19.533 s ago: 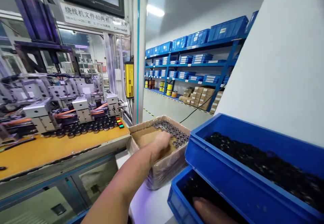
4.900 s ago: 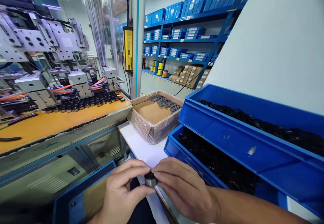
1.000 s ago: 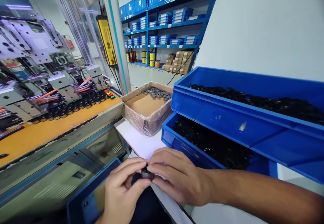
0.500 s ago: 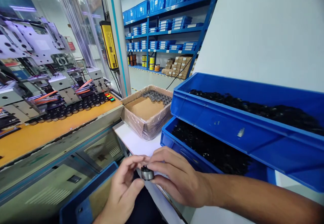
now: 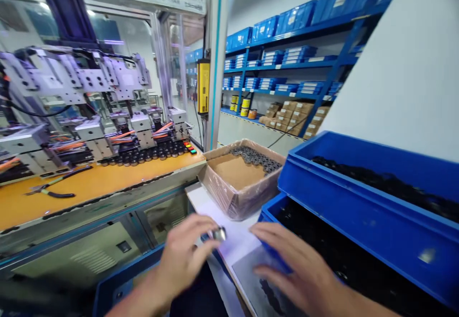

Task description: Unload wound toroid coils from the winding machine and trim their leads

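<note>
My left hand (image 5: 190, 247) pinches a small round metal part (image 5: 218, 234) between thumb and fingers, over the edge of the white side table (image 5: 229, 238). The part is blurred, with a shiny silver side and something dark at its rear. To the right, my right hand (image 5: 294, 259) is apart from it, thumb and fingers spread, with nothing between them. Under that hand lies a grey sheet (image 5: 247, 271) with several black pieces (image 5: 270, 298) on it. Beside the hand stands the lower blue bin (image 5: 267, 209), full of black parts.
A plastic-lined cardboard box (image 5: 229, 200) holds rows of metal parts. An upper blue bin (image 5: 358, 197) overhangs the lower one. On the left, an orange machine bench (image 5: 118, 180) carries cutting pliers (image 5: 53, 188) and a row of dark round parts (image 5: 143, 156). Another blue bin (image 5: 102, 290) sits below.
My right hand has let go of the round metal part and moved right, opening. The left hand keeps the part and tilts it. The view has turned left.
</note>
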`<action>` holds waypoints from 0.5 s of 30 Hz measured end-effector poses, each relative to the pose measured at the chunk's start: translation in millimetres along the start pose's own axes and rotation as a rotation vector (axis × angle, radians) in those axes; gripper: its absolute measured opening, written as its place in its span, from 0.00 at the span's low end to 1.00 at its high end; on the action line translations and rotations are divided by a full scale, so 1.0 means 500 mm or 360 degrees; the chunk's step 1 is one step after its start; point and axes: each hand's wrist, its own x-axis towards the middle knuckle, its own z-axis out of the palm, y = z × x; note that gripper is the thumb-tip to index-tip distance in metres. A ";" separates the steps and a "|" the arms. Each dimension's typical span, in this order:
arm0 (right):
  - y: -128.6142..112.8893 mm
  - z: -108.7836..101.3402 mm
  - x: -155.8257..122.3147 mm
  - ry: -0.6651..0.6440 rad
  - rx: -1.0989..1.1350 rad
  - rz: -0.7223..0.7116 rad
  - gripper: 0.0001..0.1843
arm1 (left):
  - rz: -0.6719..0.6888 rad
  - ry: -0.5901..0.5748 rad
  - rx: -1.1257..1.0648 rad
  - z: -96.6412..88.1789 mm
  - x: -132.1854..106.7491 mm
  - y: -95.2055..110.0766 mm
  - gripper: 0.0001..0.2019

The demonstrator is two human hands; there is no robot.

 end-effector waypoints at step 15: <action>0.236 -0.014 -0.192 -0.0886 0.0148 0.1044 0.14 | -0.0933 -0.0091 0.1349 -0.170 0.203 -0.244 0.16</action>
